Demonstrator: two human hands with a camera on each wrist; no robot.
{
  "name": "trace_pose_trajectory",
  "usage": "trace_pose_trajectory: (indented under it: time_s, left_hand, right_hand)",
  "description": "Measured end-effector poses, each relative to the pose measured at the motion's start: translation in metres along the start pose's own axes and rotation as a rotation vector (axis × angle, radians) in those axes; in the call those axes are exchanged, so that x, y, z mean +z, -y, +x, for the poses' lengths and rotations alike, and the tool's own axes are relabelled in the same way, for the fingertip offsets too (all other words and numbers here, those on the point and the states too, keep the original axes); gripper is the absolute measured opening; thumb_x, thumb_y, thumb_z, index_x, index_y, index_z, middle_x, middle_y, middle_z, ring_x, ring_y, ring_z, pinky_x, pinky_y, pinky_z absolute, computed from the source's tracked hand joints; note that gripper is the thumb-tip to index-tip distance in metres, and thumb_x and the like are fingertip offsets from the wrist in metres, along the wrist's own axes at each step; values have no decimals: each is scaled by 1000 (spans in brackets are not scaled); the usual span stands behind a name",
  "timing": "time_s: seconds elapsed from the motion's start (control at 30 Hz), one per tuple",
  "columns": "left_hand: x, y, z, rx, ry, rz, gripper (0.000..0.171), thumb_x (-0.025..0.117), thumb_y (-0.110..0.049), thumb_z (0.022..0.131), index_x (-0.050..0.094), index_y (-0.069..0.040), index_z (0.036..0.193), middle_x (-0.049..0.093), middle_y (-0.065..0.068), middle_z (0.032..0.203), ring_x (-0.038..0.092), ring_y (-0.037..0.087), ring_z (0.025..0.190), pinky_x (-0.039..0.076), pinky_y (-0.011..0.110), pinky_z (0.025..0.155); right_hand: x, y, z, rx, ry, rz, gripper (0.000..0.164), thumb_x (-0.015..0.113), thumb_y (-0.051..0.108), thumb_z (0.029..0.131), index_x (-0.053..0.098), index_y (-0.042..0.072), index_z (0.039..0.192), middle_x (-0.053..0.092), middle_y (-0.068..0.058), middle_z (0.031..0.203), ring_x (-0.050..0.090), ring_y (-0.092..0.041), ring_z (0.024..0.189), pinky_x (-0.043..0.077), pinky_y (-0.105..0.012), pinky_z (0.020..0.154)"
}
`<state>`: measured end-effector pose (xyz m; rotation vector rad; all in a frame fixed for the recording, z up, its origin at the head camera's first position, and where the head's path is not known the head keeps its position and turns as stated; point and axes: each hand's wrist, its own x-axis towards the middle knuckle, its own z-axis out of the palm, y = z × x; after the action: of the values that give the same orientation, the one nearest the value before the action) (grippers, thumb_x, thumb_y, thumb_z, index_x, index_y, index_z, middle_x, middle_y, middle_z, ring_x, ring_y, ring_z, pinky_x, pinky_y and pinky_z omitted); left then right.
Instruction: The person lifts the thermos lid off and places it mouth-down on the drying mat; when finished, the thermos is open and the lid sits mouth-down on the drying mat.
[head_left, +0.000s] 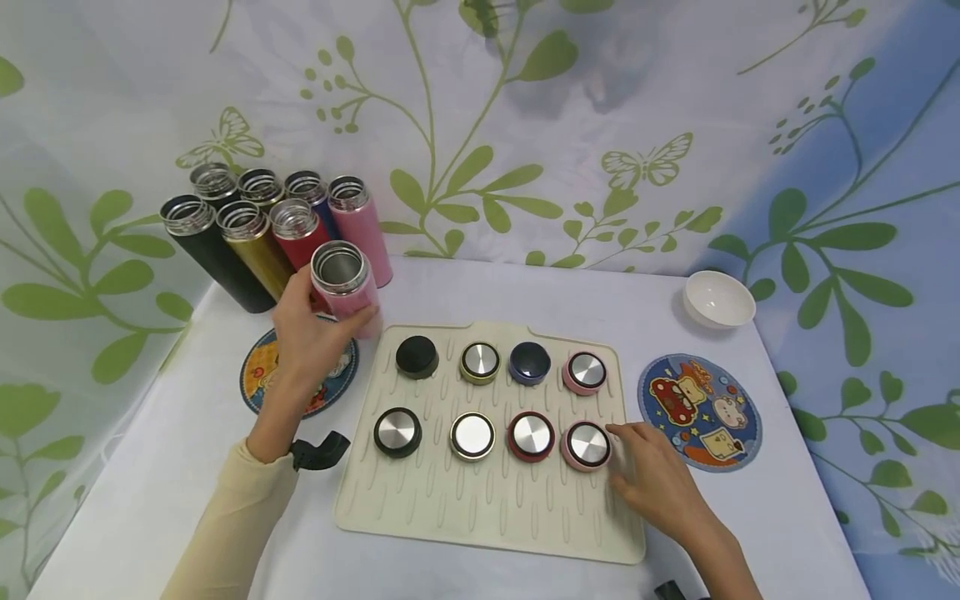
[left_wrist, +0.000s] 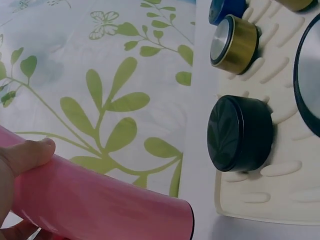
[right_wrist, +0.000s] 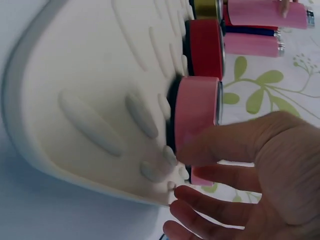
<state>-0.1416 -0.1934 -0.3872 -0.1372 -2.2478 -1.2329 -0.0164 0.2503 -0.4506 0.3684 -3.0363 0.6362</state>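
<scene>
My left hand (head_left: pixel 311 346) grips a lidless pink thermos bottle (head_left: pixel 352 296), its steel mouth facing up, beside the other bottles. In the left wrist view, the thumb lies along the side of that bottle (left_wrist: pixel 110 200). My right hand (head_left: pixel 656 479) is at the right side of the front pink lid (head_left: pixel 587 447), fingers loosely spread. The right wrist view has the thumb overlapping the edge of this lid (right_wrist: pixel 196 107); whether it touches, I cannot tell. A red lid (head_left: pixel 531 436) is left of it, and another pink lid (head_left: pixel 584 372) behind it.
Several open bottles (head_left: pixel 243 229) stand at the back left. A cream ribbed mat (head_left: pixel 480 500) bears two rows of lids, including a black one (head_left: pixel 417 357). Round patterned coasters lie left (head_left: pixel 341 383) and right (head_left: pixel 701 412). A white bowl (head_left: pixel 718 300) is at the back right.
</scene>
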Motion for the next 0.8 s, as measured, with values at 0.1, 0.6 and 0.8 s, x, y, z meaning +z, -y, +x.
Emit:
trace_pose_trajectory:
  time_s: [0.1,0.6,0.8]
  left_hand:
    - [8,6,7,-25,-17,0,72,90,-19,74,55,-7,136,61,8,127,56,16,111,50,33,88]
    - [43,41,28,-96,-44,91,73,90,-22,75,54,-4,137,61,14,130,56,29,121,43,43,105]
    - [53,46,31,-124,-51,70,77,86,-26,80,42,-11,141,59,8,138,56,23,126,41,38,107]
  right_hand:
    - [2,0,-1,26,-7,-16,53,82,-1,67,68,-3,118,63,-16,111,58,-39,105,49,-55,87]
    - [11,-7,2,34,-23,-11,38,84,-2,69,74,0,106,62,-8,99,61,-29,91,52,-44,74]
    - [11,-8,4,52,-23,-20,38,85,0,68,74,0,105,62,-7,98,61,-26,89,53,-42,74]
